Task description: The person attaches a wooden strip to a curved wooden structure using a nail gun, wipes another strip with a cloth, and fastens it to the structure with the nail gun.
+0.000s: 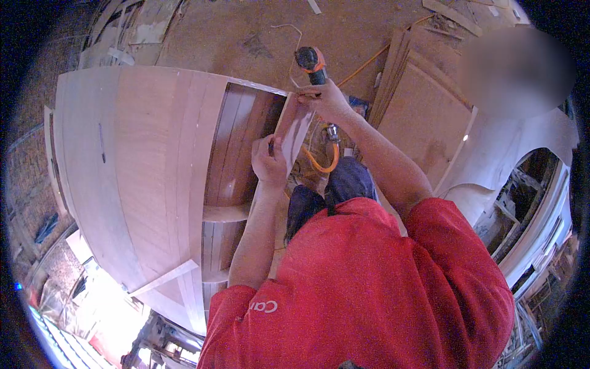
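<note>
A cabinet-like wooden carcass with open compartments lies left of centre. Along its open side stands a narrow wooden board. My left hand is closed on the near part of this board's edge, thumb and fingers bent over it. At the board's far end, my right hand is wrapped round the handle of a black and orange power tool, its fingertips touching or very close to the board. An orange hose runs from a metal connector below my right hand.
Wooden sheets lean at the right, near a person with a blurred head. A pale curved wooden piece is below them. Offcuts lie on the dusty floor. A loose strip rests across the carcass's near end.
</note>
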Demonstrator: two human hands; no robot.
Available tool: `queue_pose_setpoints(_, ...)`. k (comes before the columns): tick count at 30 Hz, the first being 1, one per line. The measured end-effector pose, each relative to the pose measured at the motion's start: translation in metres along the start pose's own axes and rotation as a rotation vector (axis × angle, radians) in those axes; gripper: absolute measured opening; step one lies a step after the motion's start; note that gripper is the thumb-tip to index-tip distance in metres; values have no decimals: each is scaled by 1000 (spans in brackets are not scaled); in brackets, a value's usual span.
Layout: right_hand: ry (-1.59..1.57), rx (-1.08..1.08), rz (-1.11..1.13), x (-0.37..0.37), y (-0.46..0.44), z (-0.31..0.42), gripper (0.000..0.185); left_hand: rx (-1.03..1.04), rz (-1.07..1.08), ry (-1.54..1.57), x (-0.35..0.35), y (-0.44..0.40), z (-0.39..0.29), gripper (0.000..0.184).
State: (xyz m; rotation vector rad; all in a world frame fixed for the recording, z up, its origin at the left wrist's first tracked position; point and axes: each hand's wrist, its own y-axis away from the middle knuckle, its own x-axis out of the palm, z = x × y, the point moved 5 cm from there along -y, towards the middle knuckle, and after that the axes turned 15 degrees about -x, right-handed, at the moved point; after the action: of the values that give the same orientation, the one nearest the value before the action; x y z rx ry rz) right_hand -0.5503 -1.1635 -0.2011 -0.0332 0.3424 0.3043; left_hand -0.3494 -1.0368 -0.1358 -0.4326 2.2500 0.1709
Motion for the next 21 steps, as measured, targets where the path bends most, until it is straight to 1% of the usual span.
queue_pose_setpoints(2, 61, -88, -19, 5, -1, -7, 26, -102, 63, -6, 0, -1, 5, 16)
queue_pose_setpoints(3, 58, -86, -22, 1, -2, -1, 26, -99, 66, -10, -1, -1, 4, 16)
queue_pose_setpoints(5, -4, 143, 113, -5, -2, 13, 25, -92, 64, 34, -2, -1, 1, 15)
queue_pose_setpoints(9, -53, 219, 105, -2, 0, 8, 23, -73, 42, 46, 2, 1, 6, 13)
queue_pose_setpoints(11, 5, 65, 36, 3, -2, -4, 21, -149, 97, 106, 8, 0, 17, 13)
queue_pose_setpoints(12, 3, 69, 33, 5, 0, -8, 21, -148, 101, 104, 8, -1, 14, 13)
queue_pose_setpoints(14, 5, -16, -41, 8, 0, -16, 20, -155, 91, 41, 7, -3, 10, 14)
queue_pose_setpoints(15, 3, -14, -43, 8, 0, -15, 20, -155, 95, 40, 11, -5, 10, 14)
queue_pose_setpoints(18, -16, 37, -20, 7, 4, -8, 20, -121, 52, 17, 18, -12, 6, 17)
queue_pose_setpoints(20, -119, 190, -15, 2, 7, 7, 23, -167, 73, 8, 20, -13, 5, 19)
queue_pose_setpoints(21, -122, 193, -19, 0, 7, 13, 23, -165, 77, 5, 21, -14, 6, 19)
